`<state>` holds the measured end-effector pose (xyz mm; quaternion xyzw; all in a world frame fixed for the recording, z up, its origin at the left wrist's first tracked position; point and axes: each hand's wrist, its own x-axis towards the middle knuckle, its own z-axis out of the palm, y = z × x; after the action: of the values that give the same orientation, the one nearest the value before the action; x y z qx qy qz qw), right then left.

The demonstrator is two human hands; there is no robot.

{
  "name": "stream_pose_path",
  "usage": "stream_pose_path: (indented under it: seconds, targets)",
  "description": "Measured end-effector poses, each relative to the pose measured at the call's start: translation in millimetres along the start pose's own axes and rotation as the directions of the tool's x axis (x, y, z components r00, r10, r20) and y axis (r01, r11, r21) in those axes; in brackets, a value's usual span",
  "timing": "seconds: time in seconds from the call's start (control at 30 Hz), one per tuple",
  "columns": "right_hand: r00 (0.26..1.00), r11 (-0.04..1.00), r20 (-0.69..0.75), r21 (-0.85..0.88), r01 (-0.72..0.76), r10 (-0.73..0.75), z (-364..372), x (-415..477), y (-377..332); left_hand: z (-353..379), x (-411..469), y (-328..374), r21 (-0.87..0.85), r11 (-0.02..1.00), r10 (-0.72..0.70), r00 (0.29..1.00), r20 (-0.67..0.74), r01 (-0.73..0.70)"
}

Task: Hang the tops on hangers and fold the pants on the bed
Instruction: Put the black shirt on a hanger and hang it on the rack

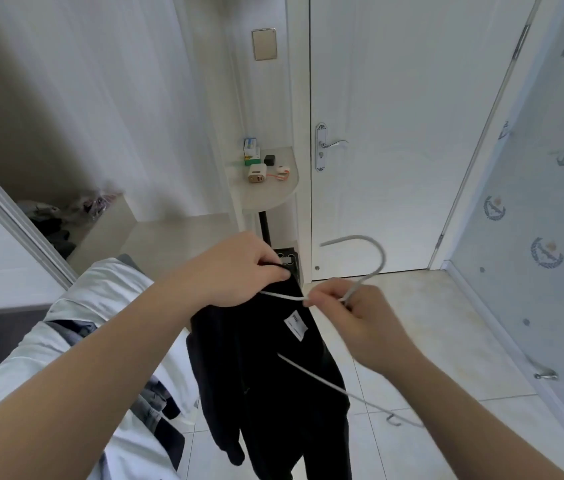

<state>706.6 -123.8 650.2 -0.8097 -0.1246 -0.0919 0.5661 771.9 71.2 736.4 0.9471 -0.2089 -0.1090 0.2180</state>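
Head view:
- L hand (235, 268) grips the neck edge of the soft black cloth top (266, 375); top hangs down over the floor, just beside the bed w/ pale sheet (76, 306);
- R hand (353, 313) pinches the thin grey wire hanger (374, 251) below its hook; hanger wire touches the top.

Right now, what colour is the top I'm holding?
The top is black, with a white label; the head view shows it.

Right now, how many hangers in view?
1: a grey wire hanger, neck pinched by the right hand, against the black top the left hand holds. Others may be hidden on the bed.
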Motion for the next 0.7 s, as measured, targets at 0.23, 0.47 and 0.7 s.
stream_pose_path:
  seconds: [0.23,0.47,0.7]
  targets:
    - [0.998,0.981,-0.033,0.188,-0.051,0.058,40,-7,14,17,-10,2,0.065,0.997,0.043,0.999,0.006,-0.043]
    - [0.997,0.97,-0.068,0.243,-0.003,0.021,1,5,4,-1,-26,-22,0.401,0.888,0.247,0.969,0.001,-0.227]
    - [0.999,0.943,-0.042,0.334,0.005,0.01,-1,21,-3,27,-27,-8,0.301,0.904,0.342,0.936,-0.083,-0.304]
